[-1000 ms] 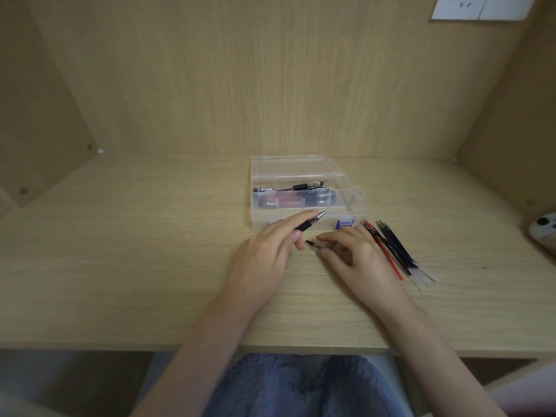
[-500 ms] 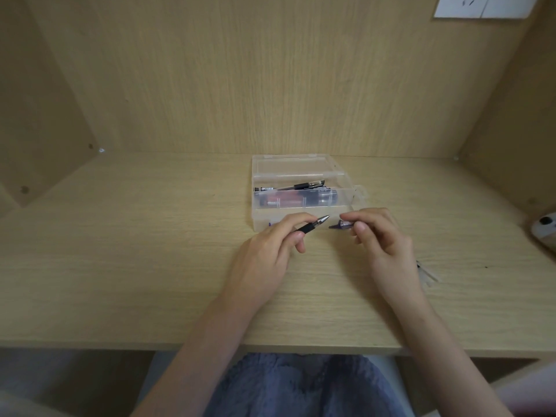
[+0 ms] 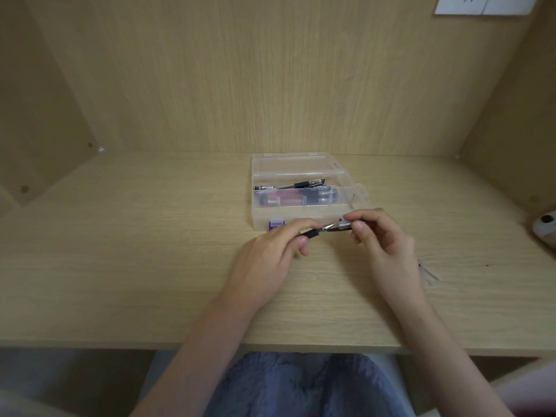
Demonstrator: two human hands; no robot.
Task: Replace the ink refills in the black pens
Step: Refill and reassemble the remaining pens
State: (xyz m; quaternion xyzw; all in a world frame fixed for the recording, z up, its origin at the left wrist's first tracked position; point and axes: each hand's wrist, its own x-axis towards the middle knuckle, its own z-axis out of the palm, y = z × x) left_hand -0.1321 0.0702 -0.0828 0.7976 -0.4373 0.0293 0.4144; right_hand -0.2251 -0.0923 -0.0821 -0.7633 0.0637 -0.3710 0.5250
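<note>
Hovering over the desk, left hand pinches a black pen, right hand pinches a small piece at its tip.

One wide-angle camera on the person's head looks forward and down, close over the wooden desk. The left hand and right hand sit mid-frame; the back panel fills the top of the frame.

Light wooden desk, clear plastic box, ink refills alongside

Bare forearms, blue-grey fleecy garment over lap
</note>
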